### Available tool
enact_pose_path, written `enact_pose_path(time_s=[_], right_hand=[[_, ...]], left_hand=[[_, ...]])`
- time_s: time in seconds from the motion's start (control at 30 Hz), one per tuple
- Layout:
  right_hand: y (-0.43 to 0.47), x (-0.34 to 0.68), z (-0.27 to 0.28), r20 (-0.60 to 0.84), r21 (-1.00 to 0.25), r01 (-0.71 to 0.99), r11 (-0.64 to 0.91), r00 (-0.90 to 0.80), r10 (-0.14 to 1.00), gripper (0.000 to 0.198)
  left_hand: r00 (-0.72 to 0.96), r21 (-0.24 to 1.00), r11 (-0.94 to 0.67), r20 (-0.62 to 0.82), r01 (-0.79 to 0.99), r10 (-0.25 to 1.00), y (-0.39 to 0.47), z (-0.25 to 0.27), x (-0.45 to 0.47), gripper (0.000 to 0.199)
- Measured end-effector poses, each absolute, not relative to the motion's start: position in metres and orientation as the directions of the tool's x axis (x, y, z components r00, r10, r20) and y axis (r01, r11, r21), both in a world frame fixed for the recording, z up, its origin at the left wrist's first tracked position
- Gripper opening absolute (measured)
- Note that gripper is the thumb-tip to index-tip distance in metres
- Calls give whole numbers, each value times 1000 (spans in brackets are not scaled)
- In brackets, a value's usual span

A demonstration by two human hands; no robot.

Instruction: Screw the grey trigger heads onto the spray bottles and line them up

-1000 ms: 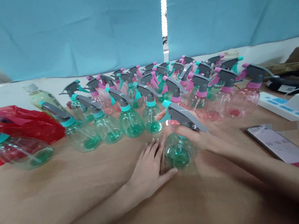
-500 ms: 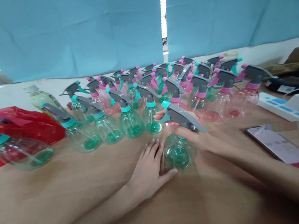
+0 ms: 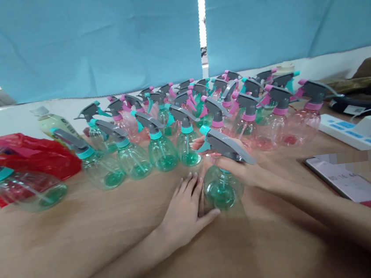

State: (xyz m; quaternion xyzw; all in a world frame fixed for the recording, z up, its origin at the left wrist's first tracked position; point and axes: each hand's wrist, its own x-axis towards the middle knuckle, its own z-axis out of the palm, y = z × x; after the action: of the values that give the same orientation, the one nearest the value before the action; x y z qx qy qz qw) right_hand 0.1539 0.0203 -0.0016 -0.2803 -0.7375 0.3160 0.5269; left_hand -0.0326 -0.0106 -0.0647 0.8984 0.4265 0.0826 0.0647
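Observation:
A green-tinted spray bottle (image 3: 223, 192) stands on the table before me, with a grey and turquoise trigger head. My right hand (image 3: 241, 168) is around its neck, just under the head; some fingers show behind the trigger, stretched to the left. Flat on the wood beside the bottle's left side lies my left hand (image 3: 183, 212), fingers extended and thumb near the base. Whether the thumb touches the bottle I cannot tell. Just beyond my hands stand more green spray bottles (image 3: 163, 152) and pink spray bottles (image 3: 264, 135) in close rows.
A lone green spray bottle (image 3: 31, 188) is at far left by a red plastic bag (image 3: 51, 155). A labelled drink bottle (image 3: 54, 122) stands behind the bag. On the right are a phone (image 3: 345, 179), a white power strip (image 3: 343, 129) and a black cable-like item (image 3: 361, 105).

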Motion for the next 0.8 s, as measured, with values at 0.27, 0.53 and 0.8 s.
enact_pose_path(time_s=[0.27, 0.53, 0.8], right_hand=[[19, 153, 1, 588, -780, 34, 625, -303, 750, 38], [18, 153, 1, 600, -753, 94, 651, -309, 738, 34], [17, 156, 5, 593, -708, 270, 653, -276, 757, 15]], left_hand=[[627, 184, -637, 116, 749, 770, -10, -67, -34, 76], [627, 187, -635, 105, 750, 772, -10, -67, -34, 77], [627, 186, -636, 113, 749, 771, -10, -68, -34, 77]])
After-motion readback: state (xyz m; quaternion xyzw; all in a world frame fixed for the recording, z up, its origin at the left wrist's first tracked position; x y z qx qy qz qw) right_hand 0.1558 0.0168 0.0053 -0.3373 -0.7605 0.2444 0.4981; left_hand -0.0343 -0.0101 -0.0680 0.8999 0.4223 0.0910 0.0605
